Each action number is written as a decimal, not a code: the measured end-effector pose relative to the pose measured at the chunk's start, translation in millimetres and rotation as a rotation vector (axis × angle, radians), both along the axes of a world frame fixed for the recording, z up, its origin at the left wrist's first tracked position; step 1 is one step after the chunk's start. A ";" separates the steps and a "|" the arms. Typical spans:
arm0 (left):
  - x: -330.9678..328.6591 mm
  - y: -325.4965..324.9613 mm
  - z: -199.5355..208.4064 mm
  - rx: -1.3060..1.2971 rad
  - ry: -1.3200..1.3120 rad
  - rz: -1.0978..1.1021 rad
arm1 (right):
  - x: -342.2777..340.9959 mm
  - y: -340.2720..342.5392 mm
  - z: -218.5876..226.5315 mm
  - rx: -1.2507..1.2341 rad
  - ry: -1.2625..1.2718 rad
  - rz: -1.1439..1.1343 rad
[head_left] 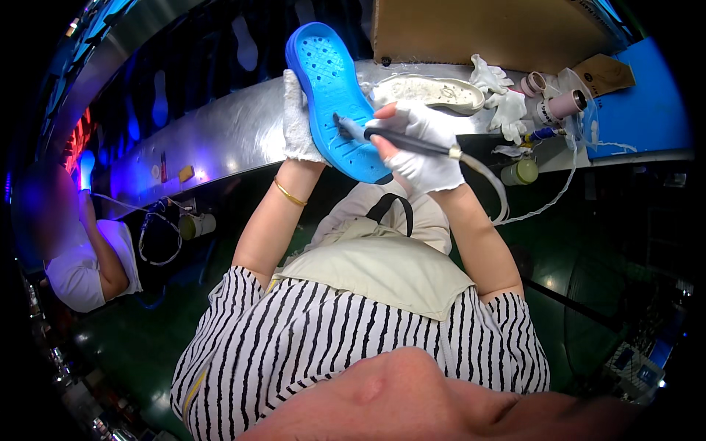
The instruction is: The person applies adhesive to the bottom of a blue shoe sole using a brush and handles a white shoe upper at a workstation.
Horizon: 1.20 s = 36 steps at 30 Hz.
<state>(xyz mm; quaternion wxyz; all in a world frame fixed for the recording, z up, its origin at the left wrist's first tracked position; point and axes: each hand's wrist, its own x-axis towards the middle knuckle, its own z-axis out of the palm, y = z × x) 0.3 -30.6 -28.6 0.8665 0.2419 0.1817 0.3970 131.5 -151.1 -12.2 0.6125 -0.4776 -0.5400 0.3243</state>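
My left hand [297,125], in a white glove, grips a blue shoe sole [329,92] from its left side and underneath; most of its fingers are hidden behind the sole. The sole is tilted, its inner face turned toward me, with a pattern of small holes at the far end. My right hand [426,143], in a white glove with bare fingertips, is closed on a dark-handled brush [403,141]. The brush's bristles touch the inside of the sole near its middle. A pale hose [491,180] runs from the brush handle's rear end.
Behind the sole, a cream shoe sole [430,92] lies on the metal bench [235,125]. White gloves [507,110], tape rolls [566,104] and a cardboard box [493,33] sit at the right. Soles pass on a dark conveyor [206,59]. Another person [95,257] works at far left.
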 end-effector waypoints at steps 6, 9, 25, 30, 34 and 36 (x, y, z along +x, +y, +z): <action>-6.1 -17.1 -14.2 -0.130 -0.484 -0.281 | 15.8 3.7 15.7 -0.082 0.153 -0.085; 0.7 -20.3 5.1 -0.032 -0.151 -0.177 | 1.7 8.5 -0.2 0.084 0.079 -0.051; 1.9 -5.6 9.1 0.148 -0.170 0.002 | 0.5 4.5 -9.5 -0.169 0.365 0.181; 0.0 1.3 11.2 0.156 -0.167 -0.031 | -0.8 -0.7 -9.1 -0.026 0.195 0.185; -2.3 5.9 15.2 0.146 -0.135 -0.075 | 9.4 3.1 -1.8 -0.128 0.287 0.175; -2.7 11.3 16.4 0.131 -0.159 -0.121 | 10.3 2.9 0.7 -0.077 0.177 0.147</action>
